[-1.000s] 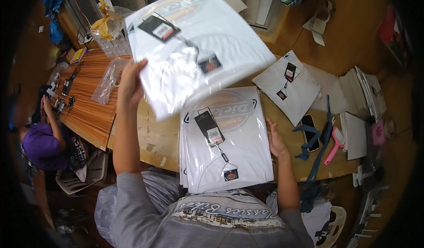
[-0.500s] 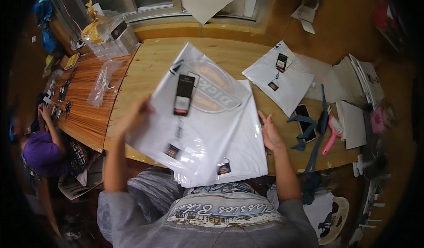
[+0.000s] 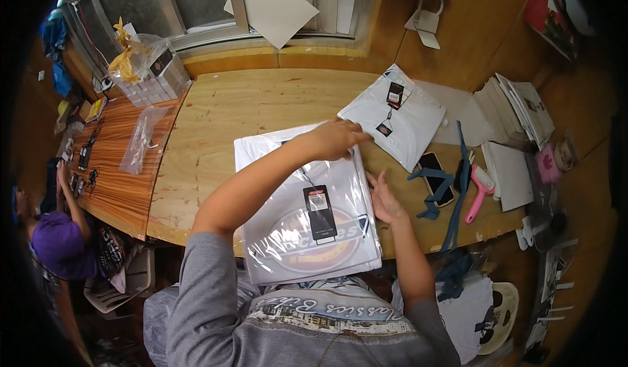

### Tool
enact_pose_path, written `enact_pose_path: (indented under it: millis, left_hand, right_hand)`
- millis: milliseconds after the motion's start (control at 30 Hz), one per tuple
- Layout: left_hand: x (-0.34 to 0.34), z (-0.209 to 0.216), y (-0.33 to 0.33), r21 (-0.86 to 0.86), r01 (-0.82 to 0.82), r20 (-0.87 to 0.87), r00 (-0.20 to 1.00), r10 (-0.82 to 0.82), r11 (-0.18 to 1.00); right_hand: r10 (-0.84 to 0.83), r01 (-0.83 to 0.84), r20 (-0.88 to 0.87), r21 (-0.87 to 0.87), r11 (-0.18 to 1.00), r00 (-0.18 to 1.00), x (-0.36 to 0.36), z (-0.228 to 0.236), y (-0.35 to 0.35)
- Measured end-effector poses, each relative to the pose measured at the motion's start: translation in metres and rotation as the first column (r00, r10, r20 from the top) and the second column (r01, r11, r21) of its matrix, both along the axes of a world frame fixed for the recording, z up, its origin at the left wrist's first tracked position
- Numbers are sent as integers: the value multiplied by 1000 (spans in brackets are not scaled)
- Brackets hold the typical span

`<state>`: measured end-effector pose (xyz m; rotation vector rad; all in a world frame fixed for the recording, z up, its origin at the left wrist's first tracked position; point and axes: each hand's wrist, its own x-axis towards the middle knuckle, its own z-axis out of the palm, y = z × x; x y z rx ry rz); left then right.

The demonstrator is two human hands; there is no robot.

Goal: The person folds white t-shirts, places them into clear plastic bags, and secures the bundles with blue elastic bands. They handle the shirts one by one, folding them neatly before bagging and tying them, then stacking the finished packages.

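In front of me lies a folded white T-shirt in a clear plastic bag, flat at the table's near edge. Through the glossy film show a printed oval emblem and a black hang tag on a cord. My left hand reaches across to the bag's far right corner, its fingers stretched out over it. Beside the bag's right edge, my right hand is open, fingers spread and pointing away from me. Whether either hand touches the film I cannot tell.
Another bagged white T-shirt lies at the back right. Near it are a phone, a dark blue strip of cloth and a pink-handled tool. White boxes stand at the left, where another person in purple sits.
The bagged T-shirt, tilted up in my left hand before, now lies flat and turned round. My left hand has crossed to its far right corner; my right stays beside its right edge.
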<state>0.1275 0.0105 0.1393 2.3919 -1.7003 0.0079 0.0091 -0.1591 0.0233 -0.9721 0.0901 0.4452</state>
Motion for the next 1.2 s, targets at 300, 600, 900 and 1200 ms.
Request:
enact_pose_path:
  millis: [300,600,900,1200]
  left_hand:
    - [-95,-132,168,-133,-975,-760,216,613,179]
    - [-111,-66,171,204,-952,-976,-181,118,228]
    - [-129,-1,157,-546,-814,-807,575,135,200]
    - [-117,-67,161,-544,-806,-800,582,147,233]
  right_hand:
    - [-45,33,-69,-174,984,997,-15,-6,35]
    - [91,-79,16,-348,934,996,10,13,40]
    - [-155,556,690,-407,724,707,-16,92,27]
    - [207,485,680,-672,560,703,-29,63,2]
